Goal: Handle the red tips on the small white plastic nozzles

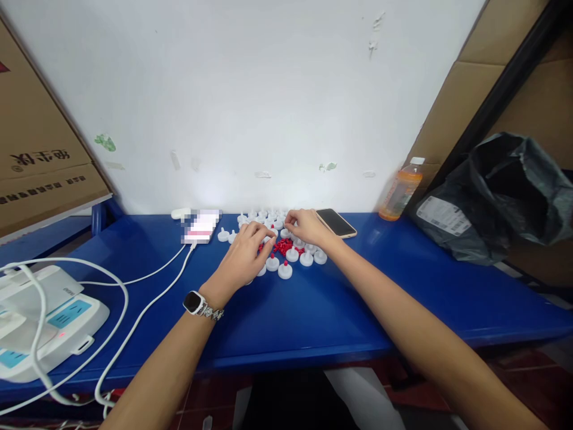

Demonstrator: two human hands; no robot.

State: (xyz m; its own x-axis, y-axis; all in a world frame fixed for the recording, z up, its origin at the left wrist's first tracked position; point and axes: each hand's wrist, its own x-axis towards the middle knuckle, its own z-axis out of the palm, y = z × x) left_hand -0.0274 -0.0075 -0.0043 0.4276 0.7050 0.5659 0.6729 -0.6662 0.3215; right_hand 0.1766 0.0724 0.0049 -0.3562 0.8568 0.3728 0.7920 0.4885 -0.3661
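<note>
My left hand (247,251), with a watch at its wrist, curls its fingers and thumb around a white nozzle cap that shows only partly between them. Close to its fingertips is a small red tip (273,227). My right hand (307,227) reaches over the caps with thumb and forefinger pinched; anything in the pinch is too small to make out. Below and between both hands lies a pile of small red tips (283,246). Several white nozzle caps surround it, including one with a red tip on top (285,270) at the near side and a bare one (307,258).
A phone on a cable (202,227) lies left, another phone (336,223) right of my right hand. An orange drink bottle (400,190) and a dark plastic bag (474,203) stand right. A power strip (71,316) with looping white cables occupies the blue table's (286,328) left end.
</note>
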